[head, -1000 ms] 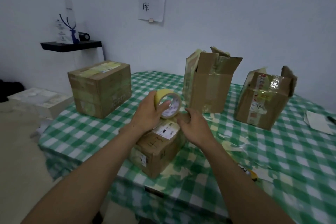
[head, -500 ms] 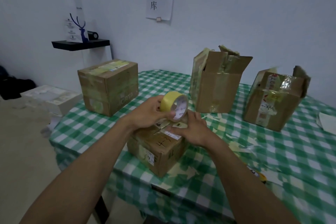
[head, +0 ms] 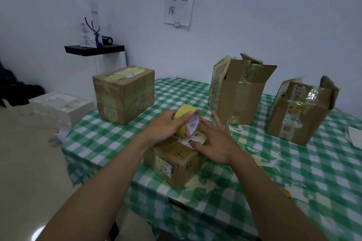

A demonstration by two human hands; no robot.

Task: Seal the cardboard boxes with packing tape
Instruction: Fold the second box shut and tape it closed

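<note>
**Yellow tape roll (head: pixel 186 123) at the small box (head: pixel 176 160): anchor the end before you pull**

Your left grip (head: pixel 164 125) is wrapped round the roll, holding it on edge just above the far end of the small box, which sits near the front edge of the checked surface (head: pixel 293 172). Your right grip (head: pixel 215 141) is released, fingers straight and spread, thumb resting on the box top beside the roll. The tape's free end is too small to make out. Press that end flat over the seam first, then draw the roll straight along it under light tension so nothing wrinkles. Two open boxes (head: pixel 239 92) behind look unsealed.
</note>
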